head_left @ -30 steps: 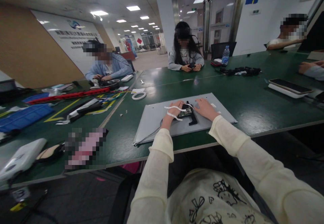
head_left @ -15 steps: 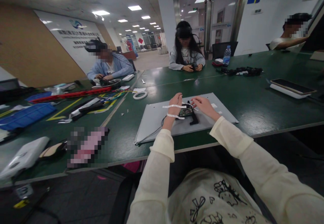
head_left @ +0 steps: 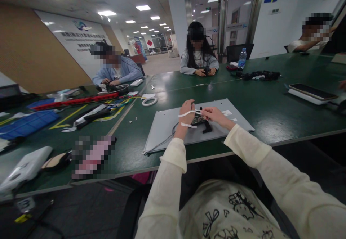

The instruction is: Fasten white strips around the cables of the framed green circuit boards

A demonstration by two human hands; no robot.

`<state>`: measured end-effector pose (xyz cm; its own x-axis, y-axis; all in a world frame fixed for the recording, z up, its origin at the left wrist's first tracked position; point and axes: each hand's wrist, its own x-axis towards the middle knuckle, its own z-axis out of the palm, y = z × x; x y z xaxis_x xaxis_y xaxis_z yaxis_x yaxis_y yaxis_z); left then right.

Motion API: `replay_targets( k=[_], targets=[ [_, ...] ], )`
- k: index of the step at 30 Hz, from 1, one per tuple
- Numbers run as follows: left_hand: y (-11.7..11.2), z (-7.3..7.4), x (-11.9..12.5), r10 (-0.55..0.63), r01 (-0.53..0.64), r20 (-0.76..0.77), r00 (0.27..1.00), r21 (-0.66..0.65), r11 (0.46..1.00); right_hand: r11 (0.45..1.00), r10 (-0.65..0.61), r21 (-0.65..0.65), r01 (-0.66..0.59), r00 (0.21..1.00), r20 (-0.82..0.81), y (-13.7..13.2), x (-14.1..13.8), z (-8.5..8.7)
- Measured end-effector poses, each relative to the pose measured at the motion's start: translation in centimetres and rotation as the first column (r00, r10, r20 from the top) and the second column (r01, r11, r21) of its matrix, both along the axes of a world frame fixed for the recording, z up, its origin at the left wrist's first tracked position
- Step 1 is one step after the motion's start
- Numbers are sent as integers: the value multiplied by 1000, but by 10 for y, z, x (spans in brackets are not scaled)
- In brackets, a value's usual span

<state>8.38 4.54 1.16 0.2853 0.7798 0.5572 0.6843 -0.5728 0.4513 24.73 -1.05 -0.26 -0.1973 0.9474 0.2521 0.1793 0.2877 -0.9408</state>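
My left hand (head_left: 186, 113) is raised over a grey panel (head_left: 167, 127), fingers curled, with white tape strips stuck across its back and wrist. My right hand (head_left: 213, 115) pinches the end of one white tape strip (head_left: 193, 112) that runs off my left hand. Just below both hands a small circuit board with a black bracket (head_left: 203, 122) lies on the panel. More white strips (head_left: 227, 113) lie on the panel to the right.
The green table (head_left: 270, 106) holds a roll of tape (head_left: 149, 101), a tablet on a white base (head_left: 308, 93), a black strap bundle (head_left: 256, 75), a water bottle (head_left: 242, 59), blue trays (head_left: 27, 122) and a red bar (head_left: 75, 101). Three people sit around it.
Both hands lifted off the circuit board. My right hand moved left to my left hand and took hold of a tape strip on it.
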Motion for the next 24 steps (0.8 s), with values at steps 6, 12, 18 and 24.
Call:
replay_targets(
  k=[6, 12, 18, 24],
  targets=[
    [-5, 18, -10, 58, 162, 475, 878, -407, 899, 972, -225, 90, 215, 967, 116, 2, 12, 1],
    [-20, 28, -12, 14, 424, 560, 828, -643, 637, 920, -381, 228, 320, 868, 318, -3, 19, 6],
    [-40, 15, -14, -138, 315, 301, 944, -688, 654, 888, -459, 316, 333, 661, 594, -14, 28, 6],
    [-70, 1, -9, -131, 132, 44, 990, -583, 802, 903, -425, 318, 289, 500, 755, -33, 26, -4]
  ],
)
